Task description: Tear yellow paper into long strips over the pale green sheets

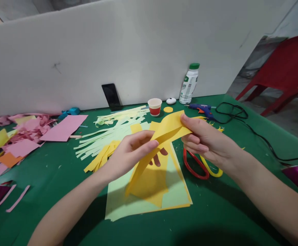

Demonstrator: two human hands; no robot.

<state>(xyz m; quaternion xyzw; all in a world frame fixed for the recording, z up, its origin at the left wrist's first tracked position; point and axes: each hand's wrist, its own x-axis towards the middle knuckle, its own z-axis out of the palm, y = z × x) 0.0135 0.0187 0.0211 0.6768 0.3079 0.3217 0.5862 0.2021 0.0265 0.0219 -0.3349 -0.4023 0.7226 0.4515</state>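
A folded strip of yellow paper [169,127] is held up between my two hands. My left hand [138,147] grips its lower left part, thumb on top and fingers behind. At the upper right end, my right hand [202,136] pinches it between thumb and fingers. Beneath lie sheets of pale green paper [118,201] with more yellow paper among them. Scissors with red and yellow handles [197,167] rest under my right hand, their blades hidden. Fringed pale green strips [94,138] and cut yellow strips [100,159] lie to the left.
Pink paper scraps [39,126] pile up on the left of the green table [69,177]. Along the white board stand a phone [111,95], a paper cup [155,107] and a bottle [189,85]. A blue glue gun [201,108] trails its black cord [264,140] rightward.
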